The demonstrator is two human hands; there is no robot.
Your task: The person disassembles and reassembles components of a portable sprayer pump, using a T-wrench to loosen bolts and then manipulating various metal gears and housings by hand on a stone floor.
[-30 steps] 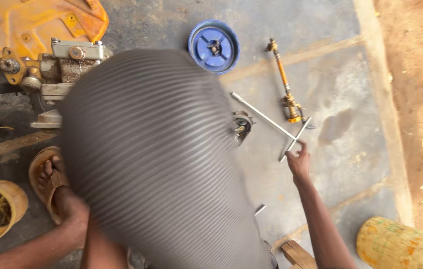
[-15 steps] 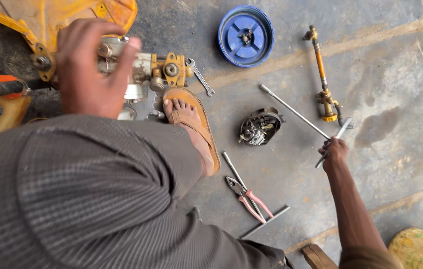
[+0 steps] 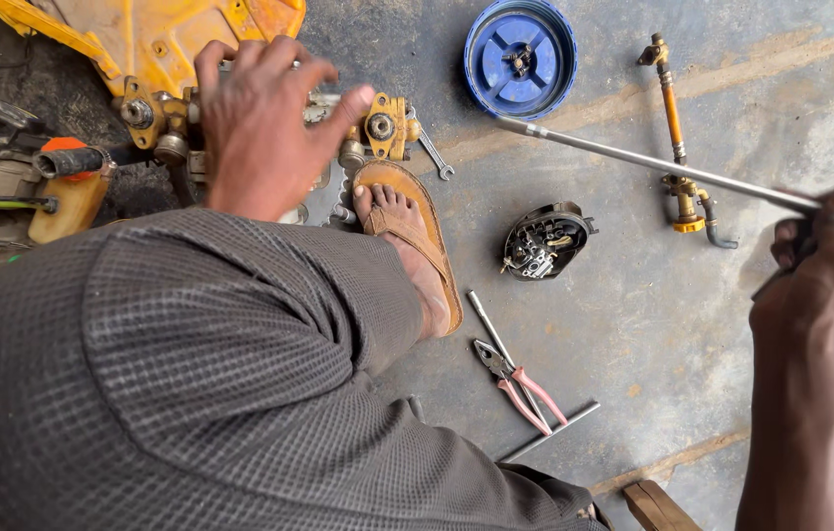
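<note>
Right hand (image 3: pixel 825 270), right edge of frame, clamped on the T-handle end of a long steel rod (image 3: pixel 653 162) running up-left toward the blue cap (image 3: pixel 520 57). Looks stiff, fairly light, probably slick bare metal, so best gripped right at the crossbar. Left hand (image 3: pixel 264 123), upper left, spread wide over the brass pump (image 3: pixel 377 123), pressing down. Looks heavy, greasy, full of lumps to grab. Pliers (image 3: pixel 520 385) on the floor, lower middle.

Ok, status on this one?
Left hand on brass pump assembly. Right hand gripping long steel T-bar. Pink-handled pliers clear.
</note>
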